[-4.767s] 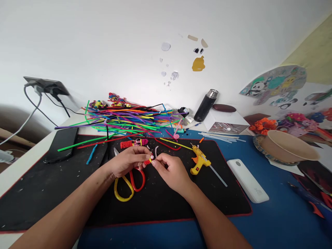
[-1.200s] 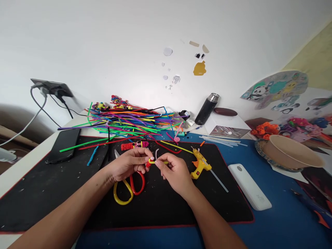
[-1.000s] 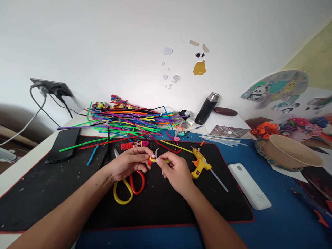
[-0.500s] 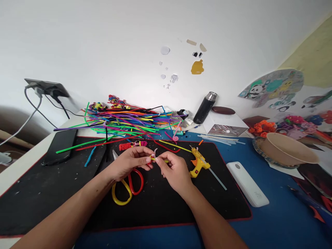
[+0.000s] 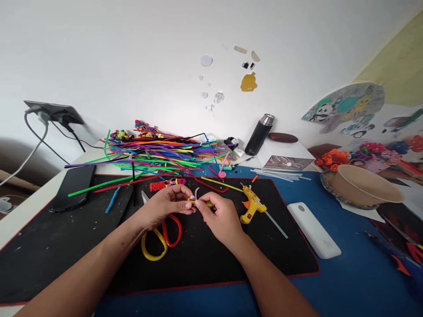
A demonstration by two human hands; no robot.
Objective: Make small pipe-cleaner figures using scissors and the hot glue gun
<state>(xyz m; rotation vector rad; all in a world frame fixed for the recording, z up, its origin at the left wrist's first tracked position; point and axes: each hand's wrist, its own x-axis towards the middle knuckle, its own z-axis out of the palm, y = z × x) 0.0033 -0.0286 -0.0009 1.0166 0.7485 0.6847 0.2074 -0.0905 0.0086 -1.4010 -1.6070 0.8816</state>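
Observation:
Over the black mat (image 5: 211, 255), my left hand (image 5: 170, 202) pinches a small piece of yellow pipe cleaner (image 5: 191, 200). My right hand (image 5: 218, 213) meets it fingertip to fingertip and grips the same yellow piece, whose end shows past the fingers. A short pale lilac strand (image 5: 196, 193) sticks up between the hands. Scissors (image 5: 154, 245) with one red and one yellow handle loop lie partly under my left hand. Behind it rests a red coiled figure (image 5: 161, 185). A yellow glue gun (image 5: 253, 204) lies right of my right hand.
A heap of coloured pipe cleaners (image 5: 158, 152) lies at the back. A black flask (image 5: 259, 134) stands beside a white box (image 5: 286, 154). Rightward are a white power bank (image 5: 313, 229) and a bowl (image 5: 366, 185). A black phone (image 5: 74, 187) lies left.
The view has shifted slightly. The fingers have turned the small piece a little, and the lilac strand now stands more upright. Both hands keep their grip.

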